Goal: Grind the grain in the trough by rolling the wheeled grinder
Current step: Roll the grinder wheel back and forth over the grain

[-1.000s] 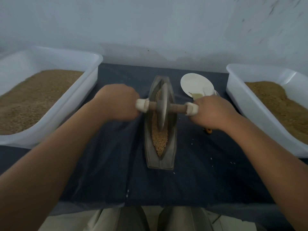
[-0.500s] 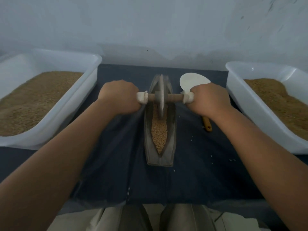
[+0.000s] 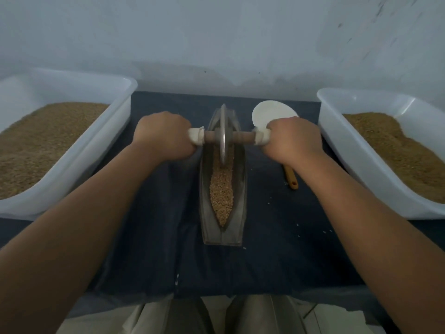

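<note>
Upright grinder wheel [image 3: 223,138] in grain-filled trough [image 3: 207,213]

There are 2 hands [image 3: 163,136] [image 3: 293,138], 2 tubs [image 3: 96,150] [image 3: 356,150], 1 trough [image 3: 240,189], 1 wheeled grinder [image 3: 223,133], 1 white dish [image 3: 272,114] and 1 handle [image 3: 291,179].

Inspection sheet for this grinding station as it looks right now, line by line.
Surface: dark cloth covering the table, wrinkled toward the near edge.
Job's things: trough lying lengthwise at centre, with grain inside; wheeled grinder standing in its far half.
Clutter: left tub and right tub, both with grainy brown fill; white scoop and orange handle right of the trough; stray grains on the cloth.
Hands: left hand and right hand each grip one end of the axle.
Cables: nothing seen.
Surroundings: pale wall behind.
</note>
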`<state>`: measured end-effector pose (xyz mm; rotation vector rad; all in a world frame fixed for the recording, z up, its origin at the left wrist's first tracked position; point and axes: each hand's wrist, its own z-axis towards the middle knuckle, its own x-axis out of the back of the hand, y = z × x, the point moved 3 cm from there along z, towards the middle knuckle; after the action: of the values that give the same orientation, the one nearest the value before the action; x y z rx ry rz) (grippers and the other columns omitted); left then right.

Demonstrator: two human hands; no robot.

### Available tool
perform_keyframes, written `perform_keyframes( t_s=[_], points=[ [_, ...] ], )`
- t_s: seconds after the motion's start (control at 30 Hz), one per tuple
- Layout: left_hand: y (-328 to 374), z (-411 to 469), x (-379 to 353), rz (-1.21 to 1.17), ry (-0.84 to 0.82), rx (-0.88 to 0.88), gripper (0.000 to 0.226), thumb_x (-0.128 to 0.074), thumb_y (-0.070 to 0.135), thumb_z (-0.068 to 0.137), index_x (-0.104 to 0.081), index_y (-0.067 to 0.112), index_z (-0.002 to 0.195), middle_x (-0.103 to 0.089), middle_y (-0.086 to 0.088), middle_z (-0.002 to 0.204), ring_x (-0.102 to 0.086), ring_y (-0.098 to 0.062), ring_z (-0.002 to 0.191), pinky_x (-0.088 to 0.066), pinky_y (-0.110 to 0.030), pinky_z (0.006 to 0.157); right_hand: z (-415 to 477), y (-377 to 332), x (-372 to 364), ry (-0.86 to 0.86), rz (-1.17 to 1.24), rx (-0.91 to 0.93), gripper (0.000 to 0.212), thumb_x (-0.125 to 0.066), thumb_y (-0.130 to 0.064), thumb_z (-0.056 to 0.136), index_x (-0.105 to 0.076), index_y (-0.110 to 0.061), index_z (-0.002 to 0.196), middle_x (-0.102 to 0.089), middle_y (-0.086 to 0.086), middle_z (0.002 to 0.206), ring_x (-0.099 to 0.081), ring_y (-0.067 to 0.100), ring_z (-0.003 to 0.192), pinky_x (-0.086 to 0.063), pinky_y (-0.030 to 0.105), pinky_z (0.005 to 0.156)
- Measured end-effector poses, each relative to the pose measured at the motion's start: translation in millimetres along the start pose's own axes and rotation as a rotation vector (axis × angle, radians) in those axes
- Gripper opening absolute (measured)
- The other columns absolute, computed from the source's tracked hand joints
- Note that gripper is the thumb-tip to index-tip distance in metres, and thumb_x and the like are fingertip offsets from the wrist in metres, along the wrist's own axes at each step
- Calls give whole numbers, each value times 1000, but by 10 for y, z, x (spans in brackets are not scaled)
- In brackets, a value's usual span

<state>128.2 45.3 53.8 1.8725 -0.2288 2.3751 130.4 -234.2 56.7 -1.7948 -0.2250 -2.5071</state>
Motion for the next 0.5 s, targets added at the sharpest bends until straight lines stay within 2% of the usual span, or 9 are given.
perform_keyframes(
  t_s=[0.1,0.2,0.27,0.33,0.4,0.5],
  points=[
    [31,-84,59,3,7,-30,43,-45,64,84,-59,26,71,-60,5,73,-61,-23,69,-48,-33,63,2,22,3,-72,8,24,38,-48,-56,92,-58,-25,72,-60,-5,71,-54,20,65,-34,29,54],
    [21,-430,89,85,19,-123,36,-50,62,81,-54,30,66,-54,9,63,-54,-18,57,-37,-28,53,-388,80,58,-194,65,123,32,-46,-59,83,-56,-30,74,-59,-9,71,-55,16,67,-32,28,52],
    [17,-678,124,160,113,-213,35,-57,61,77,-47,31,60,-46,11,52,-44,-10,44,-26,-21,46,-657,104,124,-354,165,153,39,-42,-66,68,-59,-32,73,-62,-9,67,-58,8,64,-40,29,53],
    [2,-714,159,189,166,-252,34,-58,60,71,-45,32,57,-42,12,48,-38,-7,41,-21,-19,46,-728,117,119,-410,217,149,47,-37,-71,60,-62,-33,71,-64,-11,65,-61,6,63,-47,32,57],
    [-13,-557,120,125,63,-207,31,-54,60,74,-52,31,62,-51,10,56,-48,-10,48,-28,-22,47,-648,92,73,-303,152,134,46,-36,-71,67,-60,-32,70,-61,-10,64,-58,9,61,-43,31,55],
    [-37,-150,62,-13,-115,-72,32,-53,59,75,-60,28,71,-62,8,74,-63,-23,71,-47,-33,61,-301,40,12,35,-1,67,42,-51,-65,85,-55,-27,68,-52,-7,60,-48,18,56,-29,27,51]
  ],
)
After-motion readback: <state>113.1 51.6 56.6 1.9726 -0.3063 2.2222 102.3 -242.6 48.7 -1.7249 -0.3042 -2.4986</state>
